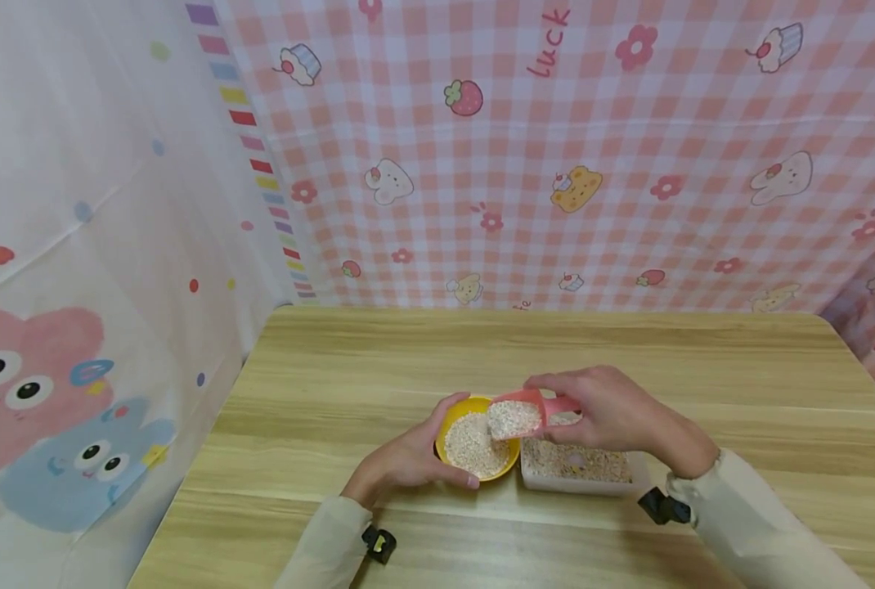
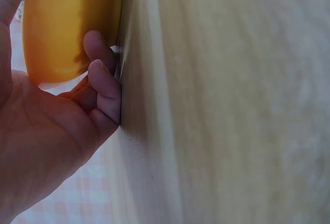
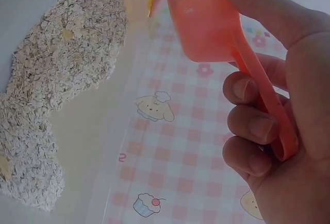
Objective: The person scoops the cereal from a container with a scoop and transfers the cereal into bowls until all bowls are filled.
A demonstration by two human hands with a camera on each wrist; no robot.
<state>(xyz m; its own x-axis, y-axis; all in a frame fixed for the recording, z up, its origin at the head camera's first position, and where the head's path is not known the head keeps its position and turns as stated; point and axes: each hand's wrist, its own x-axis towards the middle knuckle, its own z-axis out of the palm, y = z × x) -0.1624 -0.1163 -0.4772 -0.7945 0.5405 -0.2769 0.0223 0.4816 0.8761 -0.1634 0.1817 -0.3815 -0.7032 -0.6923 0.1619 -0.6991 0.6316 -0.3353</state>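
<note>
A yellow bowl [image 1: 473, 405] of oat flakes [image 1: 474, 448] stands on the table, and my left hand [image 1: 417, 454] grips its left side, thumb at the near rim and fingers round the far side. In the left wrist view some fingertips lie low against the bowl's wall [image 2: 62, 33], close to the tabletop. My right hand [image 1: 610, 409] holds a pink scoop [image 3: 206, 23] by its handle. Heaped with oat flakes, the scoop's front overlaps the right part of the bowl from above. Below the right hand is a translucent tub [image 1: 581, 486] of oats.
Beside the bowl, the tub's oats [image 3: 67, 33] are piled to one side, leaving part of its floor bare. Wood-grain tabletop [image 1: 379, 352] extends around both containers. A pink checked cloth [image 1: 437, 221] hangs behind the table, and a white printed cloth [image 1: 136, 245] hangs at left.
</note>
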